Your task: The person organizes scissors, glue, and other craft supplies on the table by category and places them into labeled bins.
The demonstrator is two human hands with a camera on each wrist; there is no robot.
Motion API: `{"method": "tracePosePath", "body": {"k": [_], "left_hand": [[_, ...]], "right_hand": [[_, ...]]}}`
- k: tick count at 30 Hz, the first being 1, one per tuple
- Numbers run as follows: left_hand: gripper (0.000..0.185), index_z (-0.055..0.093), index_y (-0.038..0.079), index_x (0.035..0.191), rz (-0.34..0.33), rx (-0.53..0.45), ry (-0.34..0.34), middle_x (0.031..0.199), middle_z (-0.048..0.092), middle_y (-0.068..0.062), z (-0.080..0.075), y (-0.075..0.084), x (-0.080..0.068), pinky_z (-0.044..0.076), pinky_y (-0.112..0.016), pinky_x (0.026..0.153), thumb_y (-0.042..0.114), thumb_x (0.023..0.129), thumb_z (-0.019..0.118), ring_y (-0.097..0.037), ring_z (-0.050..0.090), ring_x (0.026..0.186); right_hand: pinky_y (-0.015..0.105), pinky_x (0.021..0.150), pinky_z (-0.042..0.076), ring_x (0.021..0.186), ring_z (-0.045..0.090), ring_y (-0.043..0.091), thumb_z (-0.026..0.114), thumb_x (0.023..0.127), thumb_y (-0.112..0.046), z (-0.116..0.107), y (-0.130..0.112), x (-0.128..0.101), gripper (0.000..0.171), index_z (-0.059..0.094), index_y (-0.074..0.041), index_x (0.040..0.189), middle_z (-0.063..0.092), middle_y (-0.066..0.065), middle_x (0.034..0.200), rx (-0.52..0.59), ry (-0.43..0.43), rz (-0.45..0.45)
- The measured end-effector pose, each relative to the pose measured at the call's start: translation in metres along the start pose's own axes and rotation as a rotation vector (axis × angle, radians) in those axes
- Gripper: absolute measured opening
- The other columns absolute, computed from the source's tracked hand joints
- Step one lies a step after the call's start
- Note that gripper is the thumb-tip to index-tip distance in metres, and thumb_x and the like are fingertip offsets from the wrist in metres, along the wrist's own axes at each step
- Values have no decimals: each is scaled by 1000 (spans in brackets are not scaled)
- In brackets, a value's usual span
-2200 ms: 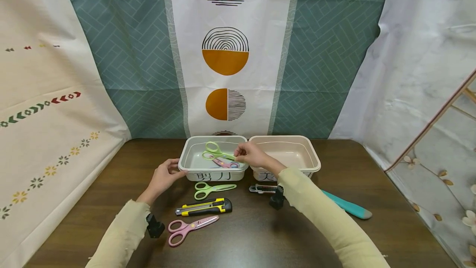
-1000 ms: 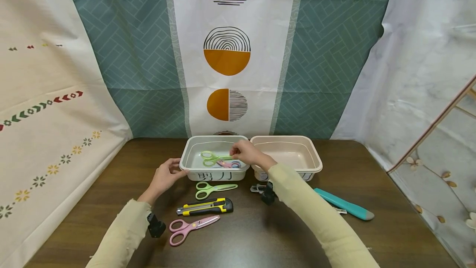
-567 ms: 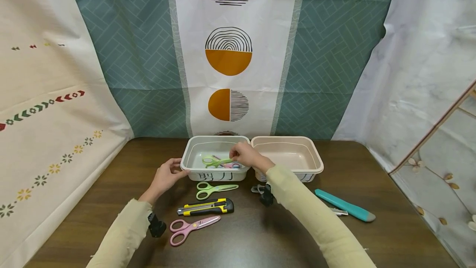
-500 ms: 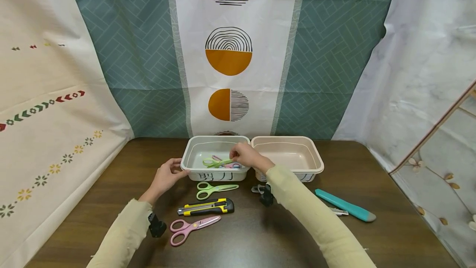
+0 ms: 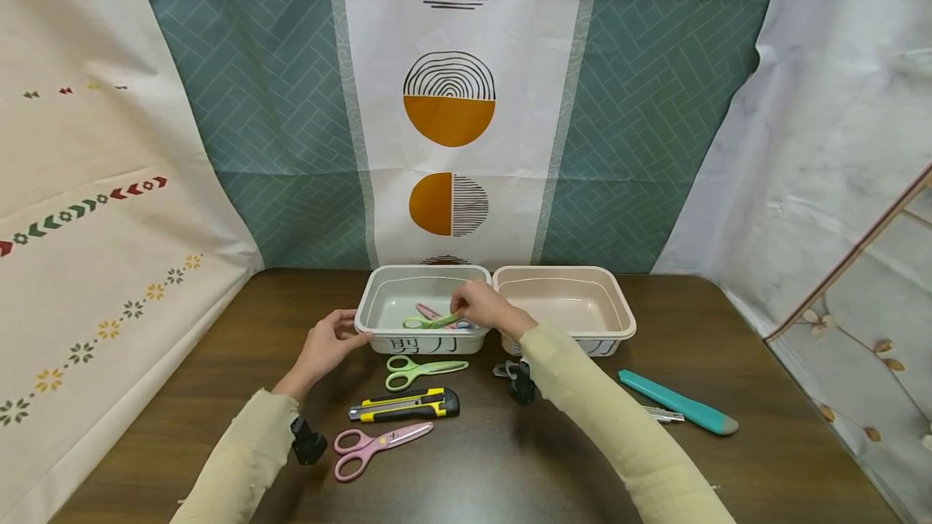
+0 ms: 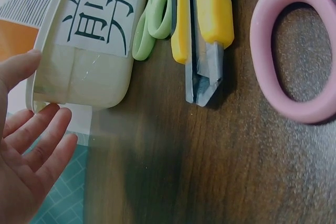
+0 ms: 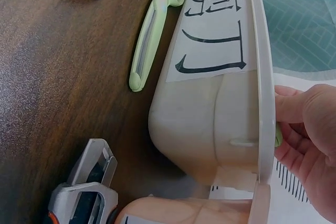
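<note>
Two pale bins stand side by side at the table's far edge. My right hand [image 5: 473,306] reaches into the left bin [image 5: 366,312] and pinches the blade tip of a green pair of scissors [image 5: 425,321], which lies low over a pink pair [image 5: 428,311]. In the right wrist view the green tip [image 7: 276,138] shows between my fingers [image 7: 310,135] behind the bin's rim [image 7: 261,77]. My left hand [image 5: 328,340] rests at that bin's front left corner, fingers straight [image 6: 37,140], holding nothing.
In front of the bins lie a second green pair of scissors [image 5: 420,369], a yellow-black utility knife [image 5: 404,404] and pink scissors [image 5: 379,441]. A grey utility knife [image 7: 84,192] sits under my right arm; a teal knife [image 5: 677,403] lies right. The right bin [image 5: 619,310] holds nothing.
My right hand has lowered the green scissors from above the rim down into the left bin, onto the pink pair. The left hand has stayed at the bin's corner.
</note>
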State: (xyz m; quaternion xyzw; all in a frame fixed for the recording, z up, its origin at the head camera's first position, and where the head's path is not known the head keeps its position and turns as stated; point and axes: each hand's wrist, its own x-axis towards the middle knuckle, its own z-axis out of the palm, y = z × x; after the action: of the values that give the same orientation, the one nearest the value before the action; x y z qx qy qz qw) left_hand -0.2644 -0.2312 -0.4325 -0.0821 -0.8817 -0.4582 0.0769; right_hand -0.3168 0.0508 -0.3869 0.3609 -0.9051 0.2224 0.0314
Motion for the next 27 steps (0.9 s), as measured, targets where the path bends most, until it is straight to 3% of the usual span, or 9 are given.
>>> {"method": "tracePosePath", "body": {"k": [3, 9, 17, 27], "left_hand": [[54, 47, -5, 122, 0, -7, -3, 110, 59, -25, 0, 1, -1, 51, -38, 72, 19, 80, 70, -29, 61, 87], [55, 47, -5, 122, 6, -10, -4, 110, 59, -25, 0, 1, 0, 51, -38, 72, 20, 79, 70, -29, 61, 87], [56, 47, -6, 122, 6, -2, -4, 110, 59, -25, 1, 2, 1, 51, -37, 71, 22, 80, 70, -29, 61, 86], [54, 47, -6, 122, 11, -2, 2, 109, 59, -25, 2, 2, 1, 51, -36, 70, 19, 80, 70, -29, 61, 85]], "right_hand": [[29, 72, 49, 77, 62, 18, 61, 83, 0, 2, 0, 2, 9, 68, 0, 88, 68, 8, 85, -17, -8, 7], [36, 88, 43, 102, 57, 25, 61, 86, -10, 0, -2, 2, 26, 61, 2, 110, 63, 13, 108, -36, -15, -3], [34, 87, 43, 101, 55, 25, 61, 87, -20, -6, -14, -15, 34, 57, -1, 115, 59, 12, 113, 16, -10, -71], [24, 83, 44, 95, 57, 18, 65, 84, -21, 8, -46, -43, 37, 57, -2, 114, 60, 7, 108, 41, -55, -223]]}}
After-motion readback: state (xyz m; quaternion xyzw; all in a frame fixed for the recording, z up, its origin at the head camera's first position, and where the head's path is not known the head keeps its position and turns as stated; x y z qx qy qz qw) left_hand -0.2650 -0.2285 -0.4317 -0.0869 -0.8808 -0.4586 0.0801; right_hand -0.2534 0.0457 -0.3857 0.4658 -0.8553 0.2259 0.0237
